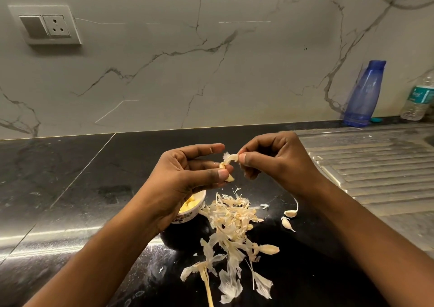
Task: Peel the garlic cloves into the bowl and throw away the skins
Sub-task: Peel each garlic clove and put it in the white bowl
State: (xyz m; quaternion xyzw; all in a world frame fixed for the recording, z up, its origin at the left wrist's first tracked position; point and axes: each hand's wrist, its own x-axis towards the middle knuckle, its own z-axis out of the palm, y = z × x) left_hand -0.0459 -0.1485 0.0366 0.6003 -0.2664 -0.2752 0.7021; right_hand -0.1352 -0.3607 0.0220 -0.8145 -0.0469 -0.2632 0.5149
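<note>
Garlic clove (229,177): held above black counter (82,177), pinched by left hand (187,172) thumb and fingers, index finger straight. Skin strip (230,158) at clove top, pinched by right hand (277,158) thumb and forefinger. Bowl (187,218) with peeled cloves (190,204) at 7 o'clock of clove. Skin pile (231,219) at 6 o'clock. Two unpeeled cloves (288,218) at 4 o'clock. Blue bottle (364,95) at 2 o'clock, by wall.

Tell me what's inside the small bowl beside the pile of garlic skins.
Peeled yellow cloves lie in the bowl. The left hand, pinching a garlic clove, covers most of the inside, so their number and anything else there cannot be seen.
</note>
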